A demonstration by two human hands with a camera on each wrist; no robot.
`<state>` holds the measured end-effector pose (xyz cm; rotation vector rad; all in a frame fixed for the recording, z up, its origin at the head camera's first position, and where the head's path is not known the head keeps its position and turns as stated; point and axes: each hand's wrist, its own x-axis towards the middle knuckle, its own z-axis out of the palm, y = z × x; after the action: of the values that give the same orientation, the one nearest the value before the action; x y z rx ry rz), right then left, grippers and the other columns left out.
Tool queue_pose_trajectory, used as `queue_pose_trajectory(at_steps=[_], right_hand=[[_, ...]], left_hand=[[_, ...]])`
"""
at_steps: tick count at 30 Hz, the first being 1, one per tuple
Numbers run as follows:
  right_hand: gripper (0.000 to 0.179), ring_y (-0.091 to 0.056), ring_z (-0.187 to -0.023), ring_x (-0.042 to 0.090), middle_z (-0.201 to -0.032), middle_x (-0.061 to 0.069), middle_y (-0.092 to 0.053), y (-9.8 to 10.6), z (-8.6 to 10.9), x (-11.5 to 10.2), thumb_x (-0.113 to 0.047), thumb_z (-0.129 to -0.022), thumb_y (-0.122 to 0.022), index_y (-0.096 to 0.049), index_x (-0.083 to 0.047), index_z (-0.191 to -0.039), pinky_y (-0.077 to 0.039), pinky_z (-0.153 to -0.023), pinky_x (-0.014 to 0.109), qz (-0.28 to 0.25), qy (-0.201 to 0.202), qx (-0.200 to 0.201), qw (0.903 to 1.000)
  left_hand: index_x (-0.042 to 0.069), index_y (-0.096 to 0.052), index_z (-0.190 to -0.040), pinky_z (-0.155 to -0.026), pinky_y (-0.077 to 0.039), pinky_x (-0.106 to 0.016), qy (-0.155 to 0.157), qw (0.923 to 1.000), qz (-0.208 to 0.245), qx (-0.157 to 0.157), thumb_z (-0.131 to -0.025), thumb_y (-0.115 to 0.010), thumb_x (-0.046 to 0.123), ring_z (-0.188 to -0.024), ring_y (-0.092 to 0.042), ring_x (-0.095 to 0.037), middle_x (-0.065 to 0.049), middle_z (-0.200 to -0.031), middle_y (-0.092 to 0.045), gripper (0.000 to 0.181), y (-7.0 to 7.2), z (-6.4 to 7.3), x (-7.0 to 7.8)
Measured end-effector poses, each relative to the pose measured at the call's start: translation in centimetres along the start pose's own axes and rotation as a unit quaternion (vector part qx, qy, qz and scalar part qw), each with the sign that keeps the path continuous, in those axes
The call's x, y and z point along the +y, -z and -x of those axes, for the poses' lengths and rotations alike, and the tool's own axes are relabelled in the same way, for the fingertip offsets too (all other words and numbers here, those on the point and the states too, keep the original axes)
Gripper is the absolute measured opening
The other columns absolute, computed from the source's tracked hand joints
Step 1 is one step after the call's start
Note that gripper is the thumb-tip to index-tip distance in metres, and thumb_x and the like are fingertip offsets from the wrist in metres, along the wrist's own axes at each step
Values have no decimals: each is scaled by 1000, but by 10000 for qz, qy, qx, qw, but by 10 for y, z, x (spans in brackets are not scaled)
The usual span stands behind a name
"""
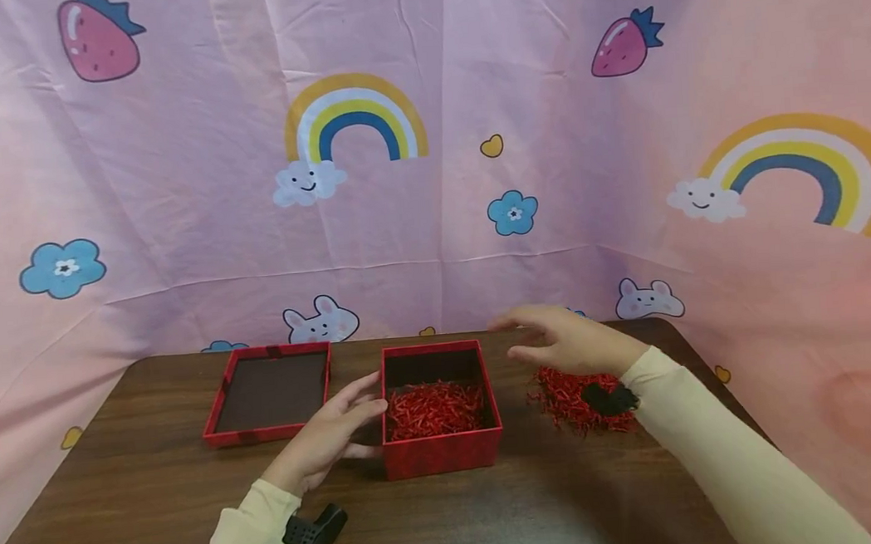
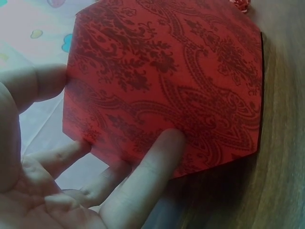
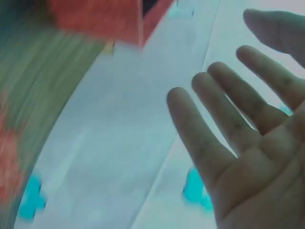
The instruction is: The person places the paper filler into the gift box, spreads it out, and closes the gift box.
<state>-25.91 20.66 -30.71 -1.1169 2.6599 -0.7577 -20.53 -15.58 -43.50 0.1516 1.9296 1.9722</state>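
A red patterned box [image 1: 443,456] stands upright with its top uncovered, its dark inside partly filled with red shredded paper [image 1: 435,409]. Against the box's left side rests my left hand [image 1: 331,435], its fingers spread and fairly straight. In the left wrist view, fingertips touch the patterned red wall [image 2: 162,86]. My right hand [image 1: 559,339] is raised right of the box with nothing in it. The right wrist view shows its fingers [image 3: 200,138] extended and apart. Beneath and beside that wrist lies a loose pile of red shredded paper [image 1: 566,397].
A red lid [image 1: 271,394] with a dark inside lies hollow side up, left of the box. Everything stands on a brown wooden table [image 1: 118,474]. A printed cloth [image 1: 199,195] hangs behind the table and along its sides. Each wrist wears a black strap [image 1: 315,529].
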Motion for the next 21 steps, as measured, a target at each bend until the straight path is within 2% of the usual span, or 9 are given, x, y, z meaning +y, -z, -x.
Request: queue_pose_trajectory(at_steps=[4,9,15,21], right_hand=[[49,-62,-128,30,-146,7,-59,20,30,30,-22,-101,-70,-55,-18,-147,-52,-103,54,-261,-316,364,9985],[50,-64,-125,32,-146,9,-58,24,57,66,-26,-100,-72,-54,-18,-146,-53,-102,53,-396,-760,559,9948],[53,-56,-131,39,-149,12,-54,6,75,96,-30,-99,-73,-54,-16,-147,-48,-105,61,-78,-1020,673,9925],[57,-48,-139,40,-148,12,-55,-13,86,120,-28,-96,-76,-55,-12,-145,-42,-109,66,259,-1119,753,9905]], left_hand=[[20,-26,-163,-91,-59,-54,-5,10000,-16,24,-104,-62,33,-150,-32,-46,-24,-166,-26,70,-1,-1,-1],[19,-27,-163,-91,-59,-53,-25,10000,14,45,-104,-63,33,-149,-31,-47,-24,-166,-26,71,-1,-2,-2],[19,-26,-163,-91,-59,-53,-40,10000,-54,34,-103,-63,35,-149,-32,-47,-26,-163,-29,72,1,-2,-1],[20,-26,-163,-91,-59,-53,-17,10000,-57,1,-103,-63,35,-149,-32,-46,-25,-164,-29,72,2,-3,-3]])
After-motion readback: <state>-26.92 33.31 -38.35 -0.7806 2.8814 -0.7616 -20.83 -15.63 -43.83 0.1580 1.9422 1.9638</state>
